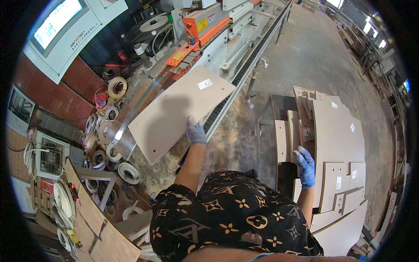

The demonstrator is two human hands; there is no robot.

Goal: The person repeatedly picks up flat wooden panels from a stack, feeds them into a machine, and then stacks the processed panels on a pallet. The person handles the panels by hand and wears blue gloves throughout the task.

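Note:
A flat beige panel (174, 118) with a white label and small holes lies slanted across the machine's bed, its right side over the dark track. My left hand (195, 132), in a blue glove, grips the panel's near right edge, with a finger on the top face. A dark shadow falls over the middle of the panel. To the right, my right hand (305, 166), gloved in blue with paler fingertips, is beside the stack of panels (338, 131). Its fingers are curled in at the lower end of a narrow board (293, 131); what they hold is unclear.
An orange-and-white machine (205, 30) extends ahead with a long track (257, 54) on its right. A control cabinet with a lit screen (59, 22) stands upper left. Rolls of edging strip (117, 87) cover the left floor. Smaller labelled panels (334, 181) lie lower right.

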